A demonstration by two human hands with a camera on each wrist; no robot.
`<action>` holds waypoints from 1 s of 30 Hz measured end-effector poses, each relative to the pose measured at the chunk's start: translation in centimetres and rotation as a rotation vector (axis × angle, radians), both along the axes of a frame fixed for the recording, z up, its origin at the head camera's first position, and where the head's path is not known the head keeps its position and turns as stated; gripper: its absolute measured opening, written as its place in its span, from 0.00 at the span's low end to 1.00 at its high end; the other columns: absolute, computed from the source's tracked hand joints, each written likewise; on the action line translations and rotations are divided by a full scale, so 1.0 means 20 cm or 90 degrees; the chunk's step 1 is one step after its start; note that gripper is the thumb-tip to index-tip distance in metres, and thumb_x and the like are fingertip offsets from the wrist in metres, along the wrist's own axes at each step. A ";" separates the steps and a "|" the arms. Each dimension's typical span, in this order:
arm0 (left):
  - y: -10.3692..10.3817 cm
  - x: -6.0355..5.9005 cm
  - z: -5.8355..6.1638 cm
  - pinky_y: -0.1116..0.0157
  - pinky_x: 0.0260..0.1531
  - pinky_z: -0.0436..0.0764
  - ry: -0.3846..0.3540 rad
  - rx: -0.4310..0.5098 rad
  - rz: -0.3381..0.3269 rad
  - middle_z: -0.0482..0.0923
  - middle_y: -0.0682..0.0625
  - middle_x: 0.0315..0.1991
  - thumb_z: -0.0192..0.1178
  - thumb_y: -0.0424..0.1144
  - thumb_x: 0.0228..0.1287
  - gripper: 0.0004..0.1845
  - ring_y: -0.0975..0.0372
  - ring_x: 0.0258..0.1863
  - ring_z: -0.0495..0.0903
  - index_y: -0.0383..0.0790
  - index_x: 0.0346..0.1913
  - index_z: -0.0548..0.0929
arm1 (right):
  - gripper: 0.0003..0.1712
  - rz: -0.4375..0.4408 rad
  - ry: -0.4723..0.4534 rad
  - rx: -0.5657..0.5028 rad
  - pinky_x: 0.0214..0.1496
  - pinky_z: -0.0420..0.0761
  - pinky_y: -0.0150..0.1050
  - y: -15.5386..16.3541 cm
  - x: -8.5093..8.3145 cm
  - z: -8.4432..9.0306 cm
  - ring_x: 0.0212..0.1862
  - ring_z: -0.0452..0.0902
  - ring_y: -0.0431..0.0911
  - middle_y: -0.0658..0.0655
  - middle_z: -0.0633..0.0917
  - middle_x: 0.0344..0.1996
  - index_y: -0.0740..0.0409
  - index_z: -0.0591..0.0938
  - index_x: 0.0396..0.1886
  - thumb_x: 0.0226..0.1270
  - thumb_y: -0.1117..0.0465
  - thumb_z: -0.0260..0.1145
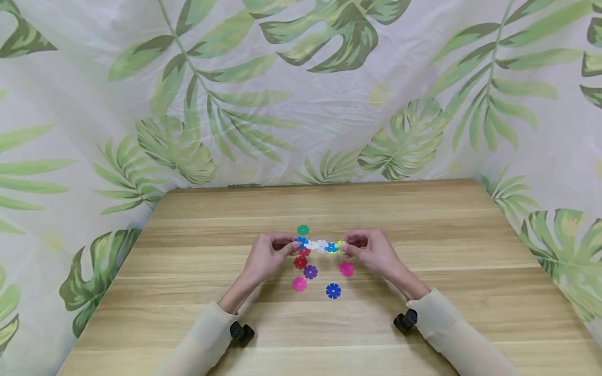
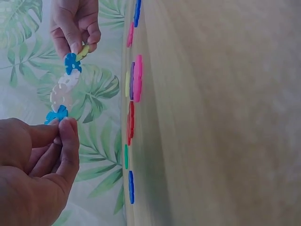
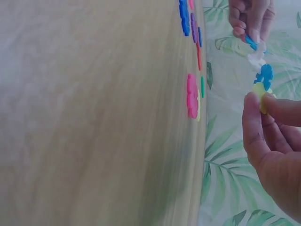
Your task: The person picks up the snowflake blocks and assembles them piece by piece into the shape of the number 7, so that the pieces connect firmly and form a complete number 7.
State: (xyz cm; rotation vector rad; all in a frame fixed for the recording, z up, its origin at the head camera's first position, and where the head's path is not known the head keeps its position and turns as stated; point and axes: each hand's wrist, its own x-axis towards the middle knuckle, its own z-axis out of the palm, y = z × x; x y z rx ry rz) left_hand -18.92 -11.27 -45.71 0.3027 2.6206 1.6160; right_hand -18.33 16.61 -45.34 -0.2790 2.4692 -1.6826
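Observation:
A short chain of snowflake discs point(image 1: 321, 245) hangs just above the wooden table point(image 1: 197, 313), held at both ends. It runs blue, white, white, blue, yellow point(image 2: 63, 89). My left hand point(image 1: 268, 256) pinches the blue end disc point(image 2: 56, 114) between thumb and forefinger. My right hand point(image 1: 371, 249) pinches the yellow end disc point(image 3: 258, 90). Loose discs lie below the chain: green point(image 1: 303, 229), red point(image 1: 300, 261), purple point(image 1: 310, 271), two pink point(image 1: 299, 283) point(image 1: 346, 268) and blue point(image 1: 333, 291).
A leaf-printed cloth point(image 1: 301, 89) hangs behind and around the table. Cream sleeves point(image 1: 451, 334) cover both forearms, with black wrist cameras point(image 1: 405, 321) strapped on. The table's far edge point(image 1: 324, 184) runs behind the discs.

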 end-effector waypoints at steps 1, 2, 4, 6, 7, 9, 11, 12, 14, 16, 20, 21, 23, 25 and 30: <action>0.00 0.00 0.00 0.54 0.45 0.91 -0.006 0.005 0.001 0.93 0.45 0.41 0.68 0.36 0.72 0.09 0.54 0.39 0.93 0.40 0.50 0.91 | 0.07 0.000 -0.003 0.001 0.44 0.91 0.51 0.00 0.00 0.00 0.39 0.90 0.60 0.64 0.91 0.36 0.65 0.88 0.44 0.68 0.68 0.73; 0.00 -0.01 0.00 0.53 0.46 0.91 -0.008 0.008 0.000 0.93 0.44 0.41 0.67 0.36 0.72 0.09 0.53 0.39 0.93 0.40 0.51 0.91 | 0.07 0.000 -0.007 0.001 0.44 0.91 0.51 0.00 0.00 0.01 0.39 0.90 0.60 0.64 0.91 0.36 0.65 0.88 0.44 0.68 0.69 0.73; -0.01 -0.01 0.01 0.52 0.47 0.91 -0.010 0.012 -0.005 0.93 0.44 0.42 0.67 0.35 0.73 0.09 0.52 0.40 0.93 0.39 0.51 0.90 | 0.08 -0.004 -0.015 -0.001 0.45 0.91 0.52 -0.01 0.00 0.01 0.40 0.90 0.60 0.64 0.91 0.37 0.65 0.88 0.45 0.67 0.69 0.73; -0.01 -0.02 0.01 0.52 0.47 0.91 -0.013 0.011 -0.012 0.92 0.44 0.42 0.66 0.36 0.73 0.09 0.53 0.40 0.93 0.39 0.51 0.90 | 0.09 -0.007 -0.022 -0.001 0.45 0.91 0.52 0.00 -0.01 0.01 0.40 0.90 0.60 0.63 0.91 0.37 0.65 0.88 0.46 0.67 0.68 0.73; -0.01 -0.02 0.01 0.51 0.48 0.91 -0.016 0.012 -0.016 0.92 0.43 0.42 0.66 0.36 0.73 0.09 0.52 0.41 0.93 0.39 0.51 0.90 | 0.09 -0.007 -0.024 0.000 0.45 0.91 0.52 0.00 -0.01 0.01 0.40 0.90 0.59 0.63 0.91 0.37 0.65 0.88 0.46 0.67 0.69 0.73; -0.02 -0.02 0.01 0.51 0.47 0.91 -0.030 0.020 -0.023 0.92 0.42 0.43 0.66 0.37 0.74 0.08 0.50 0.41 0.92 0.39 0.50 0.90 | 0.09 -0.004 -0.026 0.005 0.46 0.91 0.50 0.01 -0.01 0.01 0.40 0.90 0.58 0.62 0.91 0.37 0.64 0.89 0.46 0.67 0.68 0.73; -0.02 -0.03 0.01 0.51 0.48 0.91 -0.049 0.036 -0.030 0.92 0.40 0.44 0.67 0.37 0.73 0.08 0.48 0.42 0.92 0.39 0.49 0.90 | 0.08 0.007 -0.024 0.022 0.45 0.91 0.46 0.02 -0.01 0.01 0.39 0.90 0.54 0.60 0.91 0.36 0.63 0.89 0.45 0.67 0.67 0.73; -0.03 -0.03 0.01 0.51 0.49 0.91 -0.060 0.046 -0.033 0.91 0.39 0.44 0.67 0.37 0.73 0.08 0.47 0.43 0.92 0.38 0.49 0.90 | 0.08 0.013 -0.022 0.030 0.45 0.91 0.43 0.02 -0.01 0.01 0.39 0.90 0.52 0.60 0.91 0.36 0.63 0.89 0.45 0.67 0.67 0.74; -0.03 -0.04 0.00 0.52 0.49 0.91 -0.080 0.065 -0.037 0.91 0.37 0.45 0.67 0.36 0.73 0.08 0.45 0.44 0.92 0.37 0.49 0.89 | 0.08 0.027 -0.020 0.045 0.44 0.90 0.38 0.03 -0.01 0.00 0.39 0.89 0.48 0.58 0.92 0.37 0.62 0.90 0.44 0.67 0.66 0.74; -0.03 -0.04 0.00 0.52 0.50 0.90 -0.093 0.081 -0.039 0.91 0.36 0.46 0.67 0.36 0.73 0.09 0.45 0.44 0.91 0.37 0.50 0.89 | 0.08 0.041 -0.023 0.050 0.45 0.89 0.35 0.04 -0.01 0.00 0.39 0.89 0.46 0.58 0.92 0.38 0.62 0.90 0.44 0.66 0.65 0.74; -0.03 -0.06 0.01 0.50 0.52 0.90 -0.108 0.104 -0.037 0.90 0.36 0.46 0.67 0.36 0.73 0.10 0.43 0.45 0.91 0.36 0.51 0.89 | 0.10 0.073 -0.039 0.030 0.46 0.91 0.42 0.06 -0.01 -0.01 0.39 0.89 0.48 0.61 0.91 0.39 0.64 0.90 0.45 0.66 0.66 0.74; -0.03 -0.06 0.01 0.50 0.52 0.90 -0.110 0.107 -0.036 0.91 0.37 0.46 0.67 0.35 0.73 0.10 0.43 0.45 0.91 0.36 0.51 0.88 | 0.10 0.079 -0.043 0.022 0.46 0.92 0.44 0.06 -0.01 -0.01 0.39 0.90 0.49 0.62 0.91 0.39 0.65 0.89 0.46 0.66 0.67 0.74; -0.03 -0.06 0.01 0.50 0.52 0.90 -0.116 0.111 -0.036 0.91 0.37 0.46 0.66 0.35 0.74 0.10 0.43 0.46 0.91 0.36 0.52 0.88 | 0.11 0.089 -0.049 0.012 0.46 0.92 0.47 0.06 -0.01 -0.01 0.38 0.90 0.50 0.63 0.91 0.38 0.67 0.89 0.47 0.67 0.67 0.73; -0.03 -0.06 0.01 0.50 0.52 0.90 -0.121 0.115 -0.036 0.91 0.38 0.46 0.66 0.35 0.74 0.10 0.44 0.46 0.91 0.35 0.52 0.88 | 0.12 0.091 -0.050 0.011 0.46 0.92 0.48 0.06 -0.01 -0.01 0.38 0.90 0.51 0.63 0.91 0.39 0.67 0.89 0.48 0.68 0.67 0.73; -0.03 -0.07 0.01 0.51 0.53 0.90 -0.137 0.132 -0.035 0.90 0.37 0.47 0.65 0.34 0.74 0.10 0.50 0.44 0.92 0.34 0.54 0.87 | 0.12 0.068 -0.047 0.029 0.46 0.91 0.41 0.07 -0.01 -0.02 0.39 0.89 0.47 0.60 0.92 0.39 0.65 0.89 0.48 0.68 0.64 0.74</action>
